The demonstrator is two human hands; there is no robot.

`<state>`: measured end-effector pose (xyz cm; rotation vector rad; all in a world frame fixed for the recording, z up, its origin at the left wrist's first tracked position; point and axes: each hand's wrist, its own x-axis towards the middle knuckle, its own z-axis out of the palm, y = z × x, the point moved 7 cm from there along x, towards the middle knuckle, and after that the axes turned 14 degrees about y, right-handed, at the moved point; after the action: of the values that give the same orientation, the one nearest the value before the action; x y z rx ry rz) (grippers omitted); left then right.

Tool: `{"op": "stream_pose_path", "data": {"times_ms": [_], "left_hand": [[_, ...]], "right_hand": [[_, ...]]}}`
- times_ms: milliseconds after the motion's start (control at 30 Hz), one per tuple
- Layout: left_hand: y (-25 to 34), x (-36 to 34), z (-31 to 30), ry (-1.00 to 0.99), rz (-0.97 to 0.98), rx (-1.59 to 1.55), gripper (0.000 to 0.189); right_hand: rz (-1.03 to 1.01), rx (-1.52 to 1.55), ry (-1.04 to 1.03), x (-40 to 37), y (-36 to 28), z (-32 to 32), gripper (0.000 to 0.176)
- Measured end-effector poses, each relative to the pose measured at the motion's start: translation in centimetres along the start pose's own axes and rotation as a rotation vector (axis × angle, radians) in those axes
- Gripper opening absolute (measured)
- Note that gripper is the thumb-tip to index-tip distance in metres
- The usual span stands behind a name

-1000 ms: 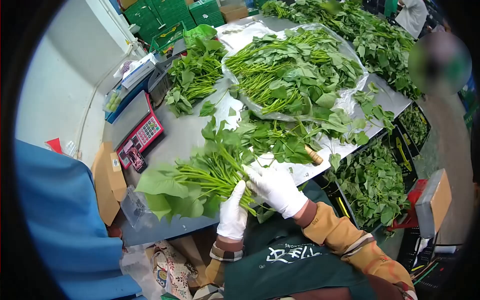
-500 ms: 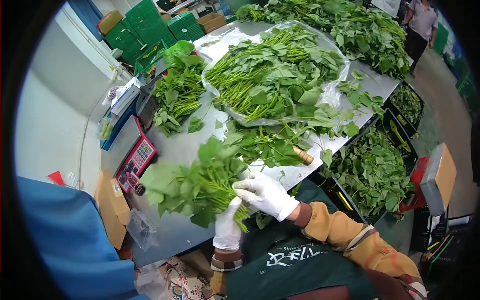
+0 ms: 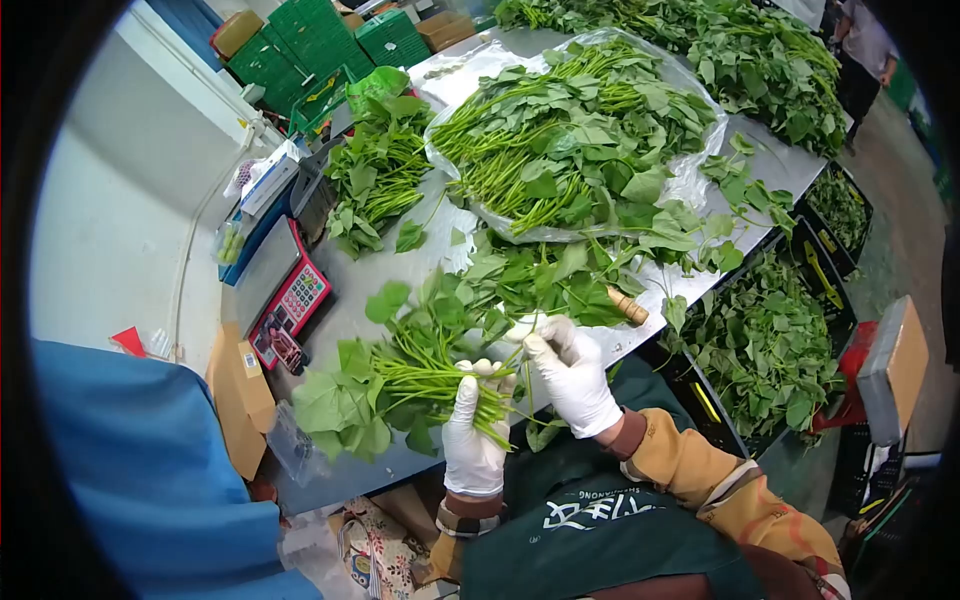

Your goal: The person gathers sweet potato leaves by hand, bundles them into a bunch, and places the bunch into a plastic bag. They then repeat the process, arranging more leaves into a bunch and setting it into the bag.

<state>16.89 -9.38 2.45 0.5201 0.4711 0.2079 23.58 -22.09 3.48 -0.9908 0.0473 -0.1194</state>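
White gloves cover both hands. My left hand (image 3: 474, 440) is wrapped round the stems of a bunch of leafy greens (image 3: 425, 375), whose leaves point left over the table. Just to the right of the stems, my right hand (image 3: 570, 375) is pinched, with a thin stem or leaf at its fingertips, too small to make out. Loose greens (image 3: 540, 280) lie on the table beyond my hands, beside a brown wrapped roll (image 3: 628, 306). Farther back, a large pile of greens (image 3: 590, 140) rests on clear plastic.
A red and grey scale (image 3: 290, 305) stands on the left of the metal table (image 3: 365, 290), near a cardboard piece (image 3: 240, 395). Crates of greens (image 3: 765, 350) sit at the right, near a stool (image 3: 880, 375). Green crates (image 3: 310, 40) are stacked behind. A person (image 3: 868, 50) stands far right.
My right hand has moved right, away from the bunch's stems. My left hand still holds the bunch, now more open to view. The whole view has shifted slightly.
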Motion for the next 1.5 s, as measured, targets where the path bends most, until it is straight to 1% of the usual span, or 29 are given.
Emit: {"op": "stream_pose_path", "data": {"times_ms": [67,100,167,200,233,267,300,367,400,433,500,567,667,733,833,867,933,967,1033,1067,1100,1133,1200,1233,1267,1300,1367,1400,1500], "left_hand": [[-0.1,-0.7,1.9,-0.04,0.021,0.026,0.019],[0.1,-0.7,2.8,-0.104,0.014,-0.011,0.019],[0.5,-1.0,4.0,-0.23,0.001,-0.084,0.02],[1.2,-1.0,3.9,-0.19,0.026,-0.096,0.02],[1.8,-0.8,3.5,-0.235,0.026,-0.127,0.02],[2.1,-0.9,3.3,-0.255,0.008,-0.126,0.02],[2.2,-1.0,3.1,-0.274,-0.01,-0.125,0.02],[0.9,-1.0,3.4,-0.35,-0.068,-0.105,0.02],[0.0,-1.1,3.7,-0.39,-0.103,-0.093,0.02],[-1.0,-1.5,4.1,-0.375,-0.16,-0.083,0.021],[-2.7,-1.9,4.5,-0.464,-0.253,-0.044,0.022],[-3.5,-2.4,4.5,-0.506,-0.335,-0.042,0.02],[-3.0,-2.5,3.4,-0.459,-0.398,-0.076,0.02],[-2.8,-2.4,2.8,-0.449,-0.437,-0.144,0.021],[-2.8,-2.3,1.8,-0.422,-0.437,-0.056,0.023],[-2.8,-2.3,1.5,-0.403,-0.448,-0.002,0.025],[-2.6,-2.2,1.1,-0.311,-0.437,0.215,0.024],[-2.3,-2.1,0.8,-0.264,-0.43,0.324,0.024],[-2.1,-1.8,-0.1,-0.288,-0.415,0.468,0.028],[-1.7,-2.3,1.2,-0.299,-0.392,0.554,0.03],[-1.3,-2.5,1.9,-0.308,-0.368,0.641,0.032],[-1.0,-1.8,0.9,-0.333,-0.353,0.732,0.037],[0.4,-0.9,0.3,-0.335,-0.206,0.853,0.036],[0.9,-0.8,0.2,-0.335,-0.133,0.912,0.036],[1.8,-0.8,-0.6,-0.108,-0.102,0.827,0.036],[1.7,-1.0,2.4,-0.216,-0.052,0.64,0.034],[2.8,0.2,1.6,-0.107,0.008,0.54,0.032],[3.5,0.4,2.0,-0.08,0.058,0.5,0.029],[6.6,1.7,2.8,-0.145,0.25,0.54,0.02]], "right_hand": [[-0.071,-0.131,0.02,0.2,-1.3,-0.4,0.011],[-0.106,-0.196,0.028,0.4,-2.2,-0.4,0.01],[-0.062,-0.122,0.277,2.1,-3.7,-2.5,0.01],[0.013,0.0,0.391,4.1,-3.8,-4.7,0.016],[-0.046,0.027,0.435,6.1,-4.8,-7.1,0.024],[0.233,0.257,0.581,7.2,-4.0,-9.3,0.031],[0.166,0.345,0.652,8.4,-5.5,-10.2,0.034],[0.32,0.322,0.555,7.3,-6.7,-8.4,0.029],[0.294,0.167,0.345,7.2,-6.0,-7.1,0.028],[0.263,0.011,0.137,6.6,-4.8,-5.8,0.027],[0.181,-0.292,-0.228,3.3,-2.8,-2.2,0.025],[0.564,-0.447,-0.524,-1.0,-1.7,-0.1,0.03],[0.707,-0.147,-0.593,-2.2,0.3,0.5,0.024],[0.628,-0.198,-0.595,-1.7,1.6,-0.4,0.022],[0.507,-0.34,-0.552,-1.0,1.6,-1.3,0.017],[0.463,-0.376,-0.561,-0.9,1.4,-1.5,0.016],[0.378,-0.486,-0.591,-0.6,1.7,-2.3,0.015],[0.294,-0.576,-0.631,-0.4,1.4,-2.5,0.016],[0.117,-0.749,-0.705,0.0,0.7,-2.6,0.017],[0.001,-0.809,-0.714,0.0,0.4,-2.6,0.016],[0.016,-0.828,-0.698,0.1,0.2,-2.8,0.016],[0.031,-0.846,-0.681,0.3,-0.2,-3.0,0.016],[0.075,-0.825,-0.655,0.6,0.0,-3.8,0.015],[0.14,-0.802,-0.654,0.7,0.2,-4.2,0.014],[0.097,-0.756,-0.634,0.8,-0.3,-4.2,0.015],[0.055,-0.711,-0.613,0.9,-0.8,-4.3,0.018],[0.015,-0.725,-0.614,0.7,-0.9,-4.3,0.018],[-0.006,-0.732,-0.615,0.6,-0.9,-4.3,0.018],[-0.096,-0.818,-0.509,1.4,-1.4,-5.3,0.017]]}}
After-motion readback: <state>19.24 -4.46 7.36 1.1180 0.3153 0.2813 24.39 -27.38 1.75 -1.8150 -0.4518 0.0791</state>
